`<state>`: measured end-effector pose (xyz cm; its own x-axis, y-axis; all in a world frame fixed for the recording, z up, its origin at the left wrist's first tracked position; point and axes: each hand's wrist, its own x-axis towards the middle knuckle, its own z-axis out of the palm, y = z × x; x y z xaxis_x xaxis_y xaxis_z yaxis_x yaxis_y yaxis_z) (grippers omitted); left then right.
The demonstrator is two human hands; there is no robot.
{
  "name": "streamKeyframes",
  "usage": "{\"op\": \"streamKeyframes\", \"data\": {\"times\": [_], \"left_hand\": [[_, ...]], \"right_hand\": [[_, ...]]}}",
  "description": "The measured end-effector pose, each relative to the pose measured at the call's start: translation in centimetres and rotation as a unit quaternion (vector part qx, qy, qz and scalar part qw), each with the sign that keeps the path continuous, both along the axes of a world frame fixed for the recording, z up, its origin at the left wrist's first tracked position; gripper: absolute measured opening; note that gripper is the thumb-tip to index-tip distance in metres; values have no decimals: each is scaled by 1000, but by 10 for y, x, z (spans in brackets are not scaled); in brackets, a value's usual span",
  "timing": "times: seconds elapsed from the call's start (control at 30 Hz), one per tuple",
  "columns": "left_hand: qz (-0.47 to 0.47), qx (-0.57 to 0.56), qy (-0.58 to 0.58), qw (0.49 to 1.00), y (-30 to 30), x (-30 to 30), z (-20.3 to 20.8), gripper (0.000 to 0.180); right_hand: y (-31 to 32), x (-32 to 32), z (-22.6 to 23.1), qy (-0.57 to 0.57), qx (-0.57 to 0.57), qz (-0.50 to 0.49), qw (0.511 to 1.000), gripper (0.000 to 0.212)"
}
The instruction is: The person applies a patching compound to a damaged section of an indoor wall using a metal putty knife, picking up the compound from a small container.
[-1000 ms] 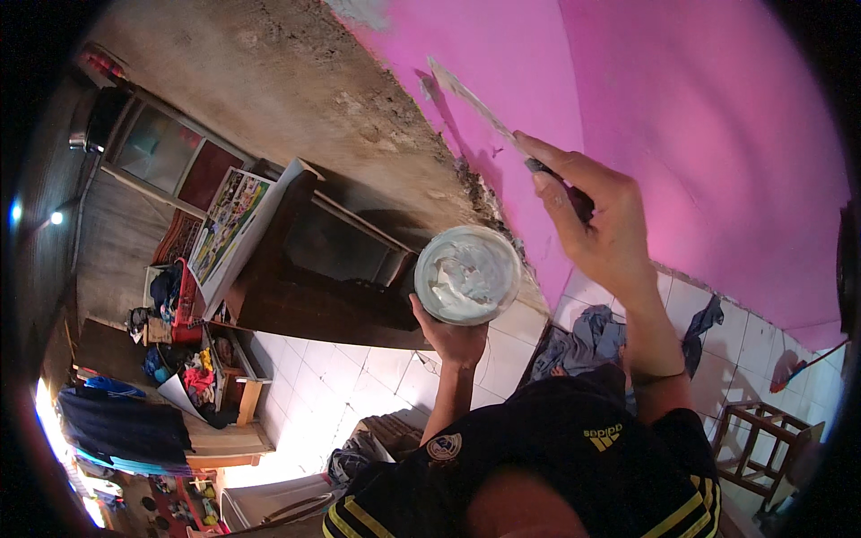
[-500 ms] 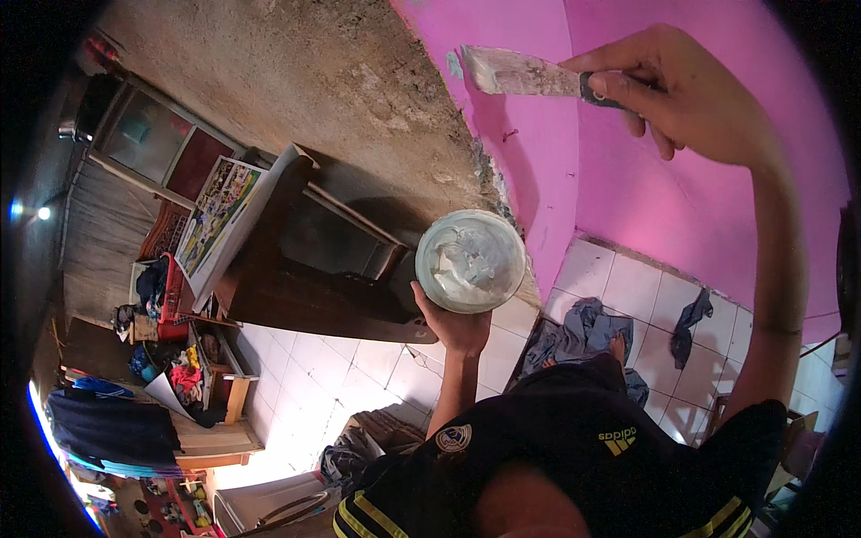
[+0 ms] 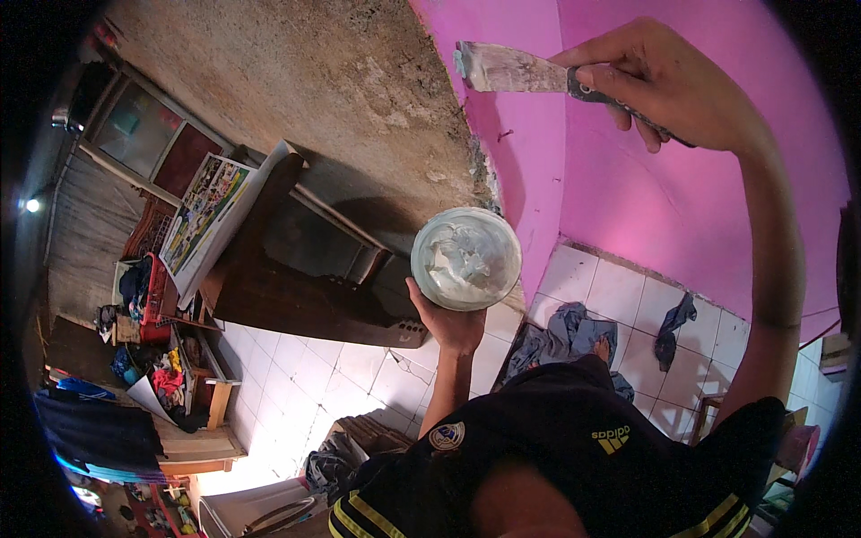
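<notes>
My left hand [image 3: 456, 330] grips a round tub [image 3: 418, 262] from below and tilts its mouth toward me. Whitish paste [image 3: 466, 260] coats its inside and lies in a heap at the bottom. Up at the right, my right hand [image 3: 668, 85] is closed on the dark handle of a putty knife [image 3: 520, 70]. Its wide blade, smeared with pale residue, points left and lies at the pink wall [image 3: 664, 188], by a bluish-grey patch near the wall's edge. Rough, bare brown plaster [image 3: 359, 99] adjoins the pink paint there.
A dark wooden cabinet [image 3: 296, 291] stands left of the tub, with a printed poster [image 3: 206, 215] against it. A grey cloth [image 3: 560, 341] and a dark rag [image 3: 674, 332] lie on white floor tiles. Shelves with clothes [image 3: 175, 377] stand farther left.
The putty knife has moved slightly left, its blade edge now at the bluish-grey patch. Less paste shows on the blade, and more of its handle is visible. The tub stays held in my left hand.
</notes>
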<state>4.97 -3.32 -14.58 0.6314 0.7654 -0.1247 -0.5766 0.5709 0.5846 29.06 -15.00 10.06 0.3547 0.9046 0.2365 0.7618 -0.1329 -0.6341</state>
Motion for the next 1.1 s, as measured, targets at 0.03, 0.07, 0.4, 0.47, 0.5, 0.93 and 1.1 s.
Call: {"op": "streamKeyframes", "data": {"times": [0.03, 0.07, 0.4, 0.47, 0.5, 0.93, 1.1], "left_hand": [[-1, 5, -2, 1000, 1, -1, 0, 72], [-10, -3, -2, 1000, -1, 2, 1, 72], [-42, -2, -8, 999, -8, 11, 5, 74], [-24, 7, -10, 1000, -4, 2, 7, 74], [-29, 8, -17, 999, -4, 3, 8, 74], [-37, -1, -46, 998, -7, 11, 11, 72], [-39, -7, -30, 999, -10, 13, 16, 72]], "right_hand": [[0, -6, 13, 15, -42, -8, 999, 25], [-6, -13, 34, 28, -85, -25, 996, 24], [-13, -29, 59, -98, -127, 50, 986, 26], [6, -34, 23, -222, 15, 79, 972, 26], [6, -36, 8, -294, 105, 68, 947, 26], [4, -41, 0, -383, 77, 59, 919, 25], [-12, -34, -2, -376, 94, 54, 920, 28]]}}
